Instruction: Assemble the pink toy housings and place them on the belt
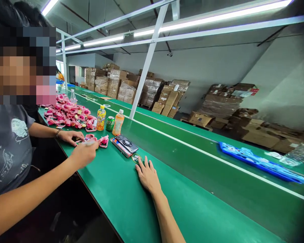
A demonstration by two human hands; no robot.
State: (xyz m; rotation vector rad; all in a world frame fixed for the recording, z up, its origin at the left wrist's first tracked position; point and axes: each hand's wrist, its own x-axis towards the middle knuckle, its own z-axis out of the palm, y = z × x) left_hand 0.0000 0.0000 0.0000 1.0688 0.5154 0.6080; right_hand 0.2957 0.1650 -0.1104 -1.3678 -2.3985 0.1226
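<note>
My right hand (149, 176) is palm down over the green table, fingers spread and reaching forward. Its index fingertip and thumb are at a small round piece (136, 158) with a yellow-green rim and a black-and-white pattern; whether they press on it I cannot tell. Just beyond lies a flat box (123, 148) in dark, red and blue, with a coiled black cable (127, 143) on top. My left hand is out of the picture. To the left, a co-worker's two hands (84, 156) work at a pink toy (90, 137), one with a blurred whitish thing.
A heap of pink toys (66, 113) lies farther along the table. Nearby stand a yellow-labelled bottle (101, 118), a green can (110, 123) and an orange drink bottle (118, 123). At right, a blue tray (263, 166) holds blue pieces. A white post (148, 64) rises beyond the bottles.
</note>
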